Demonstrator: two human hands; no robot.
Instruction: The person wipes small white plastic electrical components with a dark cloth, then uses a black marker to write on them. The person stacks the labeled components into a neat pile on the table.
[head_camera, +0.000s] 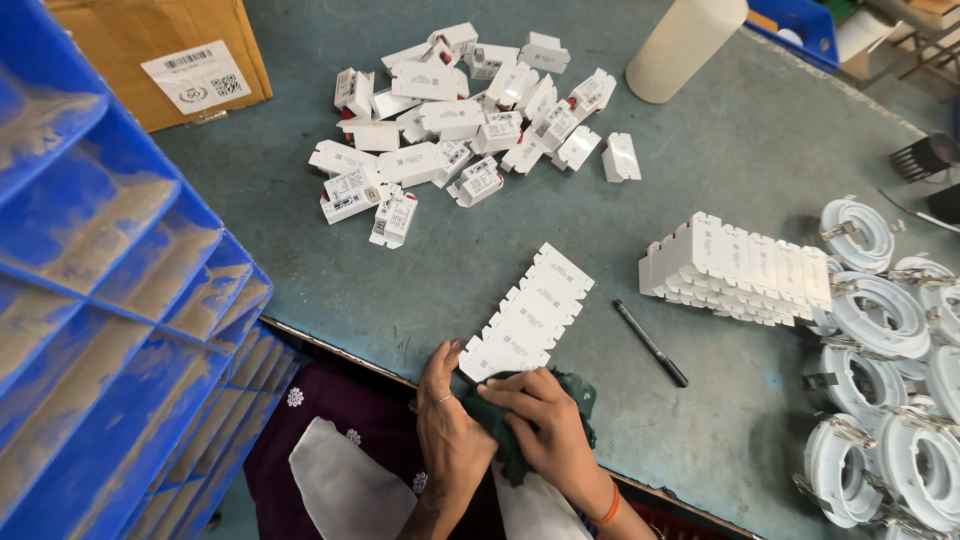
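Note:
My left hand (447, 420) and my right hand (545, 425) are together at the table's front edge, both closed on a dark green cloth (578, 392). The left hand's fingertips also touch the near end of a fanned row of flat white plastic covers (530, 312) lying on the blue-grey table (470, 250). Whether a small part is inside the cloth is hidden.
A loose pile of white boxy modules (450, 120) lies at the back. A stacked row of white modules (735, 268) and a black pen (650, 343) sit to the right. White round lamp rings (885, 390), blue crates (110, 300), a cardboard box (160, 55) and a cream cylinder (685, 45) surround them.

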